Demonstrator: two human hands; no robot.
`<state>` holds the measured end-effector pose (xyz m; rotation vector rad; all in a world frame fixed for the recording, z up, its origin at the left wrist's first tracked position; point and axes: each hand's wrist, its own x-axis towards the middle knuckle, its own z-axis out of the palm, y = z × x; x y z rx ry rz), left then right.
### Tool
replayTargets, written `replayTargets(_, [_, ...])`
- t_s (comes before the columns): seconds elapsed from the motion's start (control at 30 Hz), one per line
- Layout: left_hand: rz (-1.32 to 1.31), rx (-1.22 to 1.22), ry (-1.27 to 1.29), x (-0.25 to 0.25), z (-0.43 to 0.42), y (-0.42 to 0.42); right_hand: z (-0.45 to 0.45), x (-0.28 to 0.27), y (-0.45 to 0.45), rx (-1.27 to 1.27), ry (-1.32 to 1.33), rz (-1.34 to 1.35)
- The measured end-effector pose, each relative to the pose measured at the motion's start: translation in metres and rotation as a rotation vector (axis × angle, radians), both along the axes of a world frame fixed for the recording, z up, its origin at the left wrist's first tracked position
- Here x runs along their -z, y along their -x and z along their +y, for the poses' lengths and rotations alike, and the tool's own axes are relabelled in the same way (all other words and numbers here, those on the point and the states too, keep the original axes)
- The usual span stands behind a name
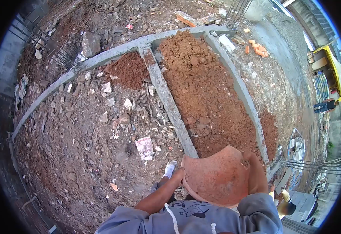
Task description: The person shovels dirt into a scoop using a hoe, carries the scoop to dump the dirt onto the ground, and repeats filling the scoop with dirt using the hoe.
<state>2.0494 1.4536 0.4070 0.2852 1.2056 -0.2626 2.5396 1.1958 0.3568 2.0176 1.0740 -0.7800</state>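
Note:
Close in front of my body I hold a wide, shallow reddish-orange basin (217,175), its inside smeared with soil. My left hand (180,176) is closed on the left rim. On the opposite side, my right hand (252,160) grips the rim, its fingers partly hidden. The basin is tilted, and only a thin layer of dirt shows in it. Just past its far edge lies loose reddish-brown soil (213,105) inside a long bay. A concrete beam (170,105) borders that bay on the left, and another beam (242,89) on the right.
Stony ground with rubble (81,140) spreads left, with a torn printed bag (144,148) on it. Rebar (63,58) sticks up at the far left. Broken orange bricks (260,50) lie far right. One person (326,105) stands at the right; another person (285,206) is nearer.

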Motion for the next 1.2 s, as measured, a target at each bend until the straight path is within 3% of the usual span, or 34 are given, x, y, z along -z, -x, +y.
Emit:
replayTargets(0.03, [-0.038,0.019,0.023,-0.009,0.016,0.0,-0.006,-0.019,0.0,0.057,-0.098,0.065])
replayTargets(0.1, [-0.11,0.056,0.077,-0.046,0.064,0.0,0.091,-0.145,0.054,1.058,-0.334,0.366])
replayTargets(0.13, [-0.142,0.024,-0.021,-0.064,0.094,-0.002,0.154,-0.224,0.092,1.492,-0.466,0.37])
replayTargets(0.23, [-0.231,-0.161,-0.391,-0.095,0.172,0.0,0.237,-0.26,0.125,1.599,-0.688,0.453])
replayTargets(0.3, [-0.144,-0.206,-0.644,-0.107,0.205,0.024,0.302,-0.272,0.16,1.54,-0.803,0.591])
replayTargets(0.33, [-0.121,-0.297,-0.677,-0.087,0.214,0.043,0.334,-0.268,0.175,1.489,-0.813,0.629])
replayTargets(0.4, [-0.022,-0.371,-0.731,-0.094,0.248,0.094,0.409,-0.238,0.194,1.442,-0.809,0.735])
replayTargets(0.43, [0.022,-0.398,-0.738,-0.095,0.256,0.124,0.437,-0.213,0.206,1.45,-0.769,0.798])
replayTargets(0.57, [0.299,-0.507,-0.7,-0.1,0.32,0.228,0.602,-0.131,0.287,1.099,-0.569,1.037])
replayTargets(0.67, [0.731,-0.428,-0.683,-0.122,0.321,0.282,0.67,-0.106,0.372,0.935,-0.369,1.099])
replayTargets(0.7, [0.761,-0.521,-0.645,-0.132,0.323,0.303,0.69,-0.103,0.396,0.927,-0.281,1.144])
replayTargets(0.77, [0.791,-0.745,-0.544,-0.139,0.299,0.331,0.718,-0.089,0.438,0.852,-0.199,1.145])
replayTargets(0.83, [0.828,-0.952,-0.49,-0.141,0.27,0.352,0.753,-0.081,0.472,0.452,-0.051,1.04])
replayTargets(0.9, [0.917,-1.121,-0.5,-0.134,0.228,0.354,0.786,-0.078,0.511,0.145,-0.083,0.841])
replayTargets(0.97, [1.054,-1.344,-0.427,-0.139,0.182,0.359,0.817,-0.063,0.548,-0.055,-0.119,0.809])
replayTargets(1.07, [1.206,-1.721,-0.365,-0.13,0.113,0.373,0.852,-0.06,0.628,0.053,-0.017,0.93])
replayTargets(1.2, [1.362,-2.082,-0.259,-0.151,0.033,0.397,0.83,-0.059,0.782,-0.251,-0.028,0.949])
